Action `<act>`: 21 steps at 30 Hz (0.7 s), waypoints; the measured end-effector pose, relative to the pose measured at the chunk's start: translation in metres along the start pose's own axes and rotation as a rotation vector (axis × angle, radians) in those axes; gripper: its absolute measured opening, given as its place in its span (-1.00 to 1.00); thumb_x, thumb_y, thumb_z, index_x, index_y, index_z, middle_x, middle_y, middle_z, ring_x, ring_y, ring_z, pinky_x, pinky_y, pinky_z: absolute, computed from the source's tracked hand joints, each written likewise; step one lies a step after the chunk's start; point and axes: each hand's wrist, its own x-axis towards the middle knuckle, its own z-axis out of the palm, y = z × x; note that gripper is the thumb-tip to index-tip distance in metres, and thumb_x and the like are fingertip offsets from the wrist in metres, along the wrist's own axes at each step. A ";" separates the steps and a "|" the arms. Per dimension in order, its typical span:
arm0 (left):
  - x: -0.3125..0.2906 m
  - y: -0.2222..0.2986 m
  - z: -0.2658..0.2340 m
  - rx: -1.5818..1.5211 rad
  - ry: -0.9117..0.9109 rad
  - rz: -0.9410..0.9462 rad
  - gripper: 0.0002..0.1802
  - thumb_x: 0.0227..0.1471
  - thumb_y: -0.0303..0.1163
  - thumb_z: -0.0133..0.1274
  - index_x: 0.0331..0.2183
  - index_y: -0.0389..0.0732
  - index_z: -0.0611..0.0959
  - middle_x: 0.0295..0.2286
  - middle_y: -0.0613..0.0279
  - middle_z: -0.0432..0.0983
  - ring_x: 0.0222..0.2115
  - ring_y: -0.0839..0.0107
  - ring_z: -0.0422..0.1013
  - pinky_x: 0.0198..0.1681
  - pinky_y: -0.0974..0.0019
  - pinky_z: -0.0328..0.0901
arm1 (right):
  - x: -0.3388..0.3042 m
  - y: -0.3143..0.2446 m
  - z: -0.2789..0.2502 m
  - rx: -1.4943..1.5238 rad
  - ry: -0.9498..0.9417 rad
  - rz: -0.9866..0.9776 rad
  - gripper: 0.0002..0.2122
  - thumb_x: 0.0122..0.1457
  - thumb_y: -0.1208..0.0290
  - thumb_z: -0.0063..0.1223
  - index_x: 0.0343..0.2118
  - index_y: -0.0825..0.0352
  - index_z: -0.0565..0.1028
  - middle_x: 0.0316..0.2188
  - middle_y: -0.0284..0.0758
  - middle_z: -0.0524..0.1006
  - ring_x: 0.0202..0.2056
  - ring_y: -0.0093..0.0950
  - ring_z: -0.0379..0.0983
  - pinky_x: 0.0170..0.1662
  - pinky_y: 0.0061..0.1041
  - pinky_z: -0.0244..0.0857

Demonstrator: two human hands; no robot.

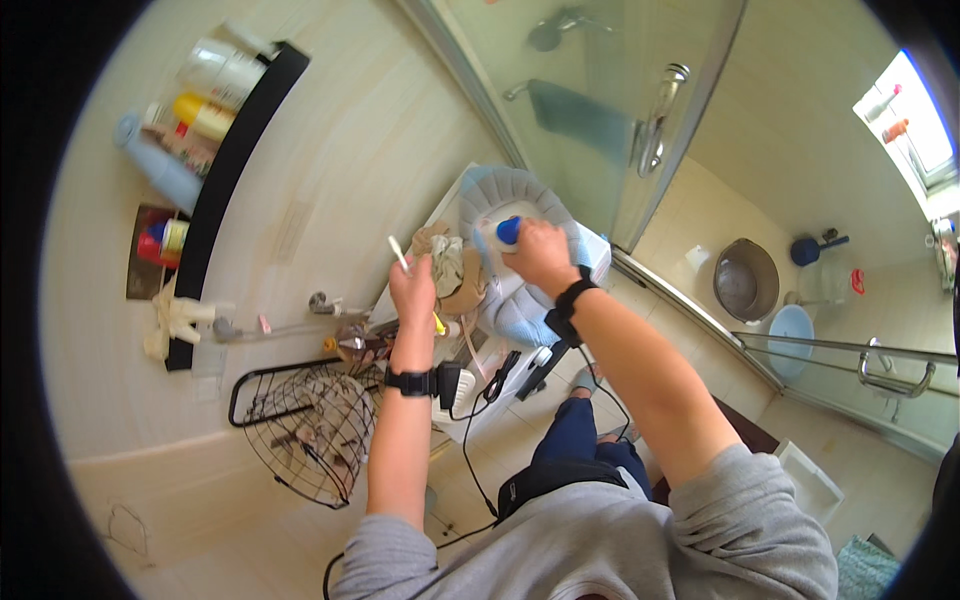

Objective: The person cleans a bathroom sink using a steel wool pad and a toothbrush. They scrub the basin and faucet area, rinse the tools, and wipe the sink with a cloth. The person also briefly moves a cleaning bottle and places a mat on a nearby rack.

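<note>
My left hand [412,292] is closed around a slim white stick [398,252]. A yellow piece [440,325] shows by the heel of that hand; I cannot tell if it belongs to the stick. My right hand [540,250] grips a small blue object [508,230], its kind hidden by the fingers. Under the right hand lies a padded ring-shaped seat cushion [508,188], grey at the far side and light blue nearer me. Crumpled beige and off-white cloths [447,265] lie between my hands, beside the cushion.
A black wall shelf [240,190] with bottles is at the left, pale gloves [180,320] hanging from it. Below is a black wire basket [310,430]. Glass shower doors [570,110] stand ahead; brown [747,280] and light-blue basins [791,340] are right. Black cables [468,450] trail from my wrists.
</note>
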 end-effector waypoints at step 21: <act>-0.392 0.137 0.126 -0.687 -1.264 -0.198 -0.70 0.53 -0.23 -0.17 -0.07 -0.23 0.54 -0.15 0.16 0.54 -0.13 0.33 0.50 0.07 0.17 0.45 | -0.383 0.125 -0.195 1.209 0.158 0.424 -0.44 0.51 -0.09 -0.18 -0.04 0.43 0.59 -0.28 -0.24 0.67 -0.28 -0.44 0.63 -0.12 -0.41 0.54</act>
